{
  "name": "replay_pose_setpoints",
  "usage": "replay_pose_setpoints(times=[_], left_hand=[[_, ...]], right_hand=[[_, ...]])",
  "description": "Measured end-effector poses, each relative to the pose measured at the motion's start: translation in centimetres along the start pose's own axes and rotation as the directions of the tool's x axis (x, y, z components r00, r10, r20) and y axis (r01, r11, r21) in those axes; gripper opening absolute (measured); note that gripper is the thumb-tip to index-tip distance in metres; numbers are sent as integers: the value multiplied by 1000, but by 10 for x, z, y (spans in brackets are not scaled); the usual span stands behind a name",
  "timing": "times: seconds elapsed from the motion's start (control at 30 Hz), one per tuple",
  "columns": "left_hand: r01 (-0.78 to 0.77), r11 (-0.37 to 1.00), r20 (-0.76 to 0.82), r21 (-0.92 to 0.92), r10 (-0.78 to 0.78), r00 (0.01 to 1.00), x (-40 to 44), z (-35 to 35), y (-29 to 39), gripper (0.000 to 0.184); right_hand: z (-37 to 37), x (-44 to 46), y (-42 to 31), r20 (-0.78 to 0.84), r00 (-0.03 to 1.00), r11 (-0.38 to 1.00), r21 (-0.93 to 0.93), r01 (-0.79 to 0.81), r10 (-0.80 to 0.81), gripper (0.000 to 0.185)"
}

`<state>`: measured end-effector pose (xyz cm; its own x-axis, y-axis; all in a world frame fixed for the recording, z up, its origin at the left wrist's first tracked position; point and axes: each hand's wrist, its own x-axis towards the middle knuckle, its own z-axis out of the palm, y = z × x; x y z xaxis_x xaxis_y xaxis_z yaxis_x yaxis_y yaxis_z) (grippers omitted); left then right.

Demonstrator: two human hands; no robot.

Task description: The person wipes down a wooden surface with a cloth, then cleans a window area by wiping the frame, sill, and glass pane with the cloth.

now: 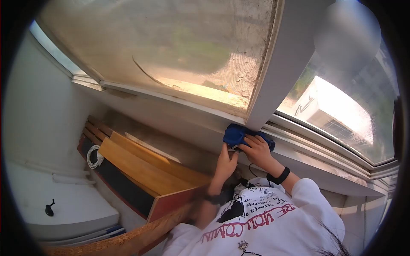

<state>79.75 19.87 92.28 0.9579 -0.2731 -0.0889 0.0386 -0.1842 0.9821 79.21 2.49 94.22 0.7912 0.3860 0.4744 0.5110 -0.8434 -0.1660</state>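
blue bundle on the white sill, at the foot of the upright window post; soft or hard, cannot tell. right hand lies over its top, fingers bent across it and touching; how firmly it grips, cannot tell. left hand at the lower edge, fingertips up against the bundle, near a small pale part between the hands; whether it pinches anything, cannot tell. black band on each wrist. thin dark cable curves just below the right hand. white printed shirt beneath the arms. large dusty pane left of the post; to its right, another pane with a white boxy unit outside. below the sill, to the left, yellow-brown boards lie lengthwise, a coiled white cable beside their far end. small black object on the white surface at far left.
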Motion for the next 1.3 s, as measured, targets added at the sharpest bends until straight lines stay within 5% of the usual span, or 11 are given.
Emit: replay_pose_setpoints(times=[0.07,0.27,0.37,0.4,0.5,0.6,0.83,1.17,1.3], left_hand=[[74,997,107,-12,-72,992,-6,15,7,48],[164,962,-21,-220,-173,985,-9,30,-20,49],[-110,974,-313,-199,44,949,6,15,-23,49],[-40,976,-305,-216,-29,952,9,5,-22,52],[-174,948,-516,-268,11,856,31,-8,-27,59],[-130,992,-667,8,102,739,52,-23,2,65],[75,933,-757,351,236,609,115,-57,-4,89],[197,959,-815,204,55,577,164,-148,-46,88],[73,973,-779,220,130,614,146,-139,-42,87]], right_hand=[[-8,-21,7,-7,1000,999,-39,-15,15,30],[16,-4,7,-19,999,999,8,33,-32,35],[36,35,-9,-18,1000,998,69,15,-14,37],[42,49,-13,-18,1000,993,118,16,-14,39],[76,87,-22,-1,999,988,150,40,-41,38],[97,136,-39,17,996,975,207,78,-83,32],[200,231,-57,-151,955,922,261,286,-254,36],[238,287,-85,-100,946,894,309,324,-309,33],[230,278,-85,-49,961,893,358,272,-272,33]])
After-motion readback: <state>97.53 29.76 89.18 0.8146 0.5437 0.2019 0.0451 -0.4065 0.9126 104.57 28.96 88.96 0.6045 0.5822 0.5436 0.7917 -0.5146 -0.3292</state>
